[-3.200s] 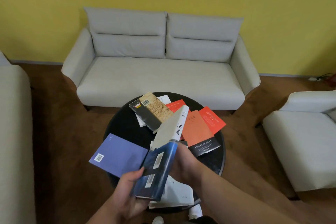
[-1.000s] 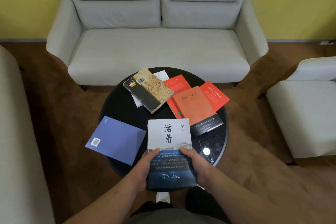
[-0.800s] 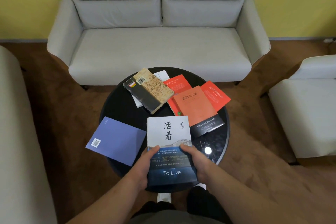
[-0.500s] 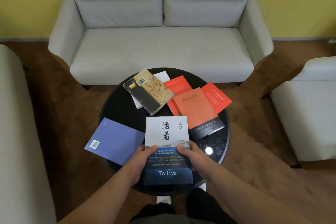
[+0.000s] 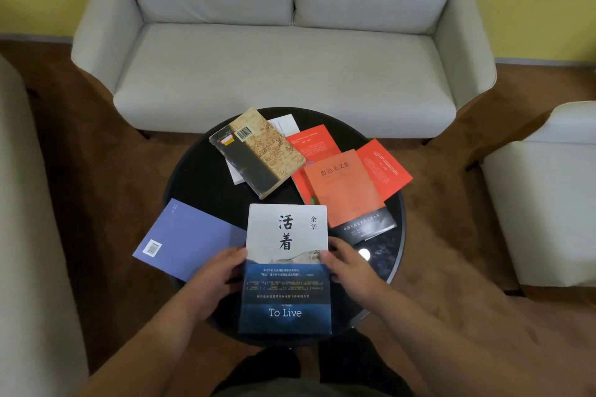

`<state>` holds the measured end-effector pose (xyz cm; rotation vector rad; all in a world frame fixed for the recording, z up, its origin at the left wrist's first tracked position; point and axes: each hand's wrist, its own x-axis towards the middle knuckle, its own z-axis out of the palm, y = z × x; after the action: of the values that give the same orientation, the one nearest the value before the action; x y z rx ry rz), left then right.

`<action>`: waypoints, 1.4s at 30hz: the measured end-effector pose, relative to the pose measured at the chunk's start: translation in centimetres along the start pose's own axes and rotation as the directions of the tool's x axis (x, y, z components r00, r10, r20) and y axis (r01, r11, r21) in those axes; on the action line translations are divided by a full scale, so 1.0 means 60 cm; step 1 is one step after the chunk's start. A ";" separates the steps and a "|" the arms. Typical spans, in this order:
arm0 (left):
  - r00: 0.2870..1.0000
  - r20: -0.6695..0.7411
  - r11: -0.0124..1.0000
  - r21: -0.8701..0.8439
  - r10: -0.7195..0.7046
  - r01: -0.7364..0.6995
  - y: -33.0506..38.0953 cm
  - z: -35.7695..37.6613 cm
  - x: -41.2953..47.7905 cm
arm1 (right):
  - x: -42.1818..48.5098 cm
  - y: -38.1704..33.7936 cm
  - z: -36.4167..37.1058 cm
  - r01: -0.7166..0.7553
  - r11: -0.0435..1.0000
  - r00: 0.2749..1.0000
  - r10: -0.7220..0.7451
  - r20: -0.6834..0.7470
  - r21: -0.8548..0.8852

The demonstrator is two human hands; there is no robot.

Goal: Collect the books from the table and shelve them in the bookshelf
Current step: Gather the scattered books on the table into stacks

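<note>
Holding the white-and-blue "To Live" paperback (image 5: 286,267) flat by its long side edges, left hand (image 5: 213,277) and right hand (image 5: 350,271) equally near, its long axis running away from the person, apparently resting on the round black table's (image 5: 196,180) near edge.

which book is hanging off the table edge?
The purple book at the table's left edge: its barcode corner juts out over the carpet. The tan-and-black book lies fully on the tabletop.
</note>
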<state>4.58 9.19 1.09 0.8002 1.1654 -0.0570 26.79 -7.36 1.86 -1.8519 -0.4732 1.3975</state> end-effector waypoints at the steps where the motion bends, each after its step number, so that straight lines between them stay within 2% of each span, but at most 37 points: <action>1: 0.997 -0.075 0.992 -0.123 0.006 -0.015 0.006 -0.011 0.005 | 0.014 0.003 -0.015 -0.009 1.000 0.996 0.008 -0.093 -0.016; 2: 0.983 -0.182 0.976 -0.216 0.001 -0.041 0.010 -0.026 0.014 | 0.031 0.003 -0.034 -0.017 0.996 0.982 0.001 -0.189 -0.084; 3: 0.951 -0.308 0.970 -0.232 -0.008 -0.068 0.009 -0.043 0.023 | 0.049 0.002 -0.057 -0.043 0.974 0.963 -0.019 -0.269 -0.223; 5: 0.837 -0.547 0.997 -0.051 0.014 -0.050 -0.006 -0.083 0.039 | 0.083 -0.007 -0.103 -0.117 0.872 0.938 -0.061 -0.343 -0.475; 6: 0.776 -0.628 0.996 0.087 0.056 -0.002 -0.019 -0.103 0.043 | 0.098 -0.011 -0.122 -0.172 0.822 0.928 -0.049 -0.369 -0.542; 7: 0.734 -0.672 0.981 0.186 0.093 0.046 -0.031 -0.117 0.043 | 0.110 -0.016 -0.138 -0.232 0.784 0.916 -0.024 -0.401 -0.576; 8: 0.722 -0.682 0.968 0.242 0.120 0.067 -0.042 -0.129 0.042 | 0.121 -0.019 -0.151 -0.276 0.758 0.904 -0.005 -0.428 -0.591; 10: 0.745 -0.656 0.974 0.225 0.123 0.037 -0.057 -0.144 0.044 | 0.134 -0.023 -0.165 -0.323 0.747 0.888 0.027 -0.459 -0.581; 12: 0.758 -0.647 0.992 0.128 0.077 0.009 -0.062 -0.146 0.050 | 0.143 -0.022 -0.168 -0.331 0.809 0.887 0.090 -0.453 -0.486; 14: 0.749 -0.657 0.990 0.140 0.089 0.006 -0.063 -0.138 0.053 | 0.142 -0.019 -0.168 -0.341 0.858 0.888 0.159 -0.432 -0.385; 17: 0.739 -0.668 0.991 0.134 0.094 -0.005 -0.067 -0.140 0.061 | 0.135 -0.005 -0.166 -0.346 0.868 0.883 0.174 -0.435 -0.355; 19: 0.741 -0.669 0.997 0.083 0.049 0.009 -0.071 -0.149 0.066 | 0.131 0.001 -0.160 -0.346 0.887 0.874 0.187 -0.448 -0.307; 23: 0.726 -0.687 1.000 -0.010 -0.024 0.024 -0.067 -0.161 0.067 | 0.123 0.008 -0.149 -0.261 0.965 0.870 0.242 -0.429 0.015; 25: 0.705 -0.709 0.999 -0.022 0.012 -0.038 -0.063 -0.163 0.067 | 0.109 0.002 -0.148 -0.220 0.958 0.894 0.273 -0.356 0.184; 27: 0.681 -0.728 0.992 -0.013 0.079 -0.128 -0.055 -0.165 0.056 | 0.088 -0.011 -0.147 -0.179 0.943 0.913 0.265 -0.309 0.279; 29: 0.680 -0.722 0.977 -0.025 0.129 -0.212 -0.040 -0.172 0.037 | 0.064 -0.026 -0.143 -0.129 0.947 0.919 0.225 -0.322 0.294; 31: 0.713 -0.682 0.961 -0.057 0.161 -0.271 -0.017 -0.178 0.008 | 0.035 -0.042 -0.136 -0.097 0.964 0.907 0.187 -0.376 0.247; 32: 0.718 -0.666 0.953 -0.031 0.204 -0.300 -0.003 -0.177 -0.009 | 0.019 -0.048 -0.132 -0.084 0.971 0.898 0.170 -0.406 0.222; 34: 0.700 -0.620 0.928 0.147 0.355 -0.341 0.030 -0.162 -0.056 | -0.016 -0.056 -0.122 -0.036 0.977 0.891 0.126 -0.437 0.209; 38: 0.585 -0.498 0.756 0.544 0.640 -0.363 0.092 -0.084 -0.160 | -0.075 -0.045 -0.110 -0.003 0.982 0.881 0.093 -0.464 0.190; 40: 0.589 -0.376 0.644 0.680 0.716 -0.349 0.111 -0.030 -0.199 | -0.099 -0.036 -0.111 0.005 0.981 0.881 0.087 -0.466 0.193; 42: 0.639 -0.239 0.528 0.792 0.731 -0.306 0.115 0.018 -0.212 | -0.123 -0.030 -0.111 0.029 0.980 0.877 0.070 -0.475 0.198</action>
<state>3.00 9.09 15.52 1.9749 1.3866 0.3201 30.78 -13.48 8.80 -1.9494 -0.0548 0.9040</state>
